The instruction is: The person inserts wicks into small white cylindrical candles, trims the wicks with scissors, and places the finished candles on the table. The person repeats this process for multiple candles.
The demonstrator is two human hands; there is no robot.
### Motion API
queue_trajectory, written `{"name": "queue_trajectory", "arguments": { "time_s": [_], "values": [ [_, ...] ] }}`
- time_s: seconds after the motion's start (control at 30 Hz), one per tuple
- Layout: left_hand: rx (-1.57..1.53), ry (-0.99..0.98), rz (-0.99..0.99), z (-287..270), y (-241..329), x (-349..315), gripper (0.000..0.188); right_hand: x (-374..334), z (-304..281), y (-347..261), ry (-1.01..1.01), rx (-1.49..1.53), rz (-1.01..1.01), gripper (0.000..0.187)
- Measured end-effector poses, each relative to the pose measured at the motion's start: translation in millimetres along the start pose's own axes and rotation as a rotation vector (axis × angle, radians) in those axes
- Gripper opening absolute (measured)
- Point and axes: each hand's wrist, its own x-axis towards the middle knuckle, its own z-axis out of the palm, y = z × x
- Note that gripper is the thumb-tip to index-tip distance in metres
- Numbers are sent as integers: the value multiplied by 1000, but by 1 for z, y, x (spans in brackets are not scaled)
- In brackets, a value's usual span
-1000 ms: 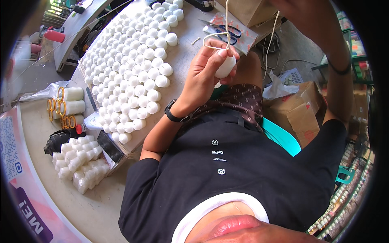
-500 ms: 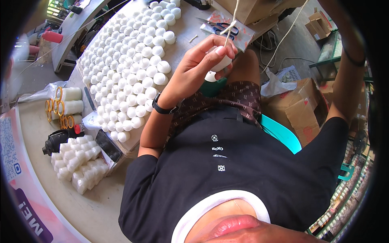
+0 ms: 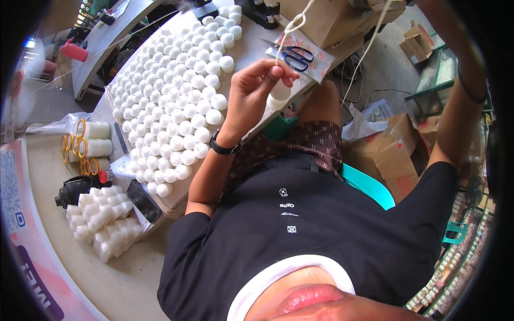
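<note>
My left hand (image 3: 259, 80), with a dark watch on its wrist, is raised over the table's right edge. Its thumb and fingers pinch a cream cord (image 3: 292, 28), which forms a loop just above and runs up out of view. Below those fingertips is a short white cylinder (image 3: 279, 97), like a small candle or cup; whether it hangs from the cord is unclear. My right arm (image 3: 455, 123) reaches up along the right side, its hand outside the picture. Dark-handled scissors (image 3: 297, 58) lie on a plastic packet (image 3: 319, 67) beyond my left hand.
Many similar white cylinders (image 3: 176, 96) stand in rows on the table. Wrapped white bundles (image 3: 101, 219), gold-rimmed rolls (image 3: 96, 145), a black bottle (image 3: 72, 191) and a phone (image 3: 143, 202) lie at left. A second cord (image 3: 364, 56) hangs at right, above cardboard boxes (image 3: 385, 147).
My left hand has moved slightly left and down, from around the white cylinder to the cord above it. The cord's loop has opened wider, and the cylinder now shows below the fingers.
</note>
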Motion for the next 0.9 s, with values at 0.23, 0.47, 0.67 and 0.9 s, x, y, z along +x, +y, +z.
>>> {"name": "queue_trajectory", "arguments": {
  "time_s": [0.23,0.47,0.67,0.9],
  "values": [
    [34,85,17,-2,15,0,18,-14,19,9,-609,615,234,50],
    [137,93,-83,6,46,-5,22,-17,52,13,-579,1003,-82,95],
    [184,135,-62,11,54,-2,25,-15,68,-24,-468,1139,393,44],
    [211,204,-45,20,60,-4,23,-19,84,-37,-255,950,348,18]
  ]
}}
